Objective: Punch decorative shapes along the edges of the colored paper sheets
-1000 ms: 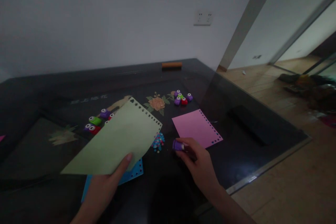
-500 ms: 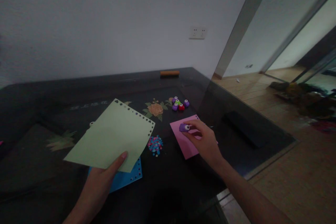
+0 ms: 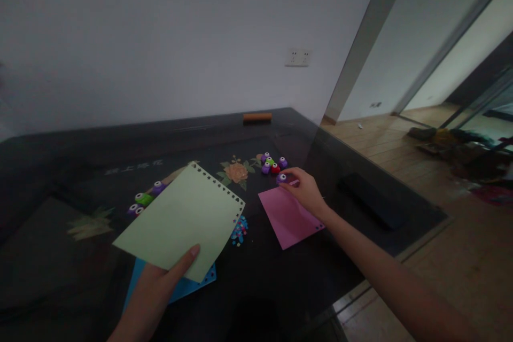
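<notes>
In the head view, the right hand (image 3: 306, 192) has its fingers clamped on a purple punch (image 3: 282, 178), whose white, eye-like top faces up. Just beyond those fingers sits a punch group (image 3: 270, 162) in purple, green and red; below them and the wrist lies a pink sheet (image 3: 286, 224). Whether the held punch touches the table (image 3: 224, 312) I cannot tell. A light, level grip and a small gap from the group should avoid knocking the others.

The left hand (image 3: 158, 280) pinches a pale green sheet (image 3: 180, 216) by its near edge, thumb on top, the other fingers hidden beneath. Under that sheet is a blue sheet (image 3: 190, 288); past its right edge, between the two hands, is a confetti heap (image 3: 241, 228). Holding the green sheet flat and slightly raised would probably spare the heap from being swept about.
</notes>
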{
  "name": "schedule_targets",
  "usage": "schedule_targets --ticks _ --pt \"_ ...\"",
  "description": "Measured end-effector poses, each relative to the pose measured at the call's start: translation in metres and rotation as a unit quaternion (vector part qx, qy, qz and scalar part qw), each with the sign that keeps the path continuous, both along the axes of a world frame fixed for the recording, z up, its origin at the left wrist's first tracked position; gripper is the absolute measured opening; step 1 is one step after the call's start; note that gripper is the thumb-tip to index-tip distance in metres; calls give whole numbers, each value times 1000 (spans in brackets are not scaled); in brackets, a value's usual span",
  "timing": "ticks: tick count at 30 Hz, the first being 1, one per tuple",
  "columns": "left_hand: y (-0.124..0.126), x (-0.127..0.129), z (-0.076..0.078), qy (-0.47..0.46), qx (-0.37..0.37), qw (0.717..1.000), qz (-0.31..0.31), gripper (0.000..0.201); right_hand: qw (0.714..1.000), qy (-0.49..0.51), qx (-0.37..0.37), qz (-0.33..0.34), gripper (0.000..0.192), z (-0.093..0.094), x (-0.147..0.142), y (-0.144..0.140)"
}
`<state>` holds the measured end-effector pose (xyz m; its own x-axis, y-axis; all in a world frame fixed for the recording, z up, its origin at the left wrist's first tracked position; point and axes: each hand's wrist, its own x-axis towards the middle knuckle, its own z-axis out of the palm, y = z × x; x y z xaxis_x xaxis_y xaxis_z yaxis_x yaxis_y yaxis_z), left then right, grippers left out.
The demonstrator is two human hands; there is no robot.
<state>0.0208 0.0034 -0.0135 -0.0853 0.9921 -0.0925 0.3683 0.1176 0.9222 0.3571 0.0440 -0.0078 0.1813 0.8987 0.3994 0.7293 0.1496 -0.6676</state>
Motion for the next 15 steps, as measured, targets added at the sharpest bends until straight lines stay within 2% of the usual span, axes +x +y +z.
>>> schedule_targets --ticks 4,7,11,15 --pt "1 0 0 4 12 1000 1 54 999 -24 13 -43 23 -1 19 23" --pt "1 0 2 -6 -4 1000 -4 55 998 -47 9 -30 23 0 19 36" --pt "0 1 2 -16 -30 999 -7 58 994 -107 -12 14 22 -4 -2 52" --pt "2 1 -2 -20 -18 1000 7 51 982 -188 -12 27 22 -12 -30 75"
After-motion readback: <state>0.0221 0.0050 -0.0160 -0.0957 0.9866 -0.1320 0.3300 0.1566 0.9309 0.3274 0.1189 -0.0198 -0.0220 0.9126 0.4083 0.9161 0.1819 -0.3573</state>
